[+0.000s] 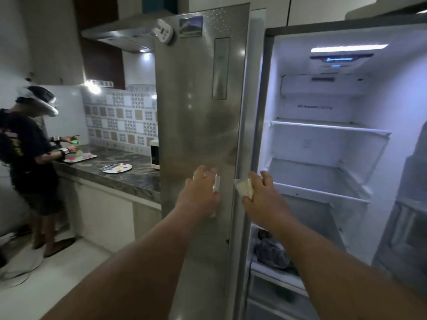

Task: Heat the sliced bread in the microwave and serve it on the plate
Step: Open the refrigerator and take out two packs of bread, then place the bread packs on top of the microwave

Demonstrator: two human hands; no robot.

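Observation:
My right hand [261, 192] grips a pale slice of bread in clear wrap [243, 188], held just in front of the open fridge compartment [323, 139]. My left hand [203, 188] holds a second clear-wrapped piece [216, 183] against the closed steel fridge door [198, 112]; what it contains is blurred. A white plate with coloured dots [116, 168] lies on the dark stone counter [129, 174] to the left. The white microwave [154, 154] stands at the counter's far end beside the fridge.
The fridge's right door [411, 204] stands open at the right edge. A dark bag [270, 250] lies low in the fridge. Another person [30, 158] stands at the counter's left end over a tray [79, 158]. White floor [57, 285] spreads between us.

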